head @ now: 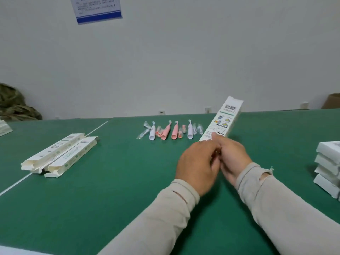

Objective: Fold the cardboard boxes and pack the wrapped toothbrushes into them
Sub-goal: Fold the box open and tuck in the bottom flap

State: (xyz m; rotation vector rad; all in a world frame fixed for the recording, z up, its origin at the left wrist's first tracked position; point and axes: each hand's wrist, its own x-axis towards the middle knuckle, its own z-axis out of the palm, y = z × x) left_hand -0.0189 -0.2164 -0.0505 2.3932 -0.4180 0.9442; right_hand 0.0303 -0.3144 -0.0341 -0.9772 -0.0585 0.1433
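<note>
A long white cardboard box (225,119) with a barcode and small pictures rises tilted away from me, above the green table (114,190). My right hand (232,158) grips its near end. My left hand (197,165) is pressed against the same end with curled fingers; that end is hidden between the two hands. Behind them lies a row of wrapped toothbrushes (170,131), pink and white, with small wrapped parts among them.
Two folded long boxes (60,155) with open near flaps lie at the left. A stack of white boxes (328,166) stands at the right edge. A white line crosses the table at the left. A brown carton (332,102) sits by the far wall.
</note>
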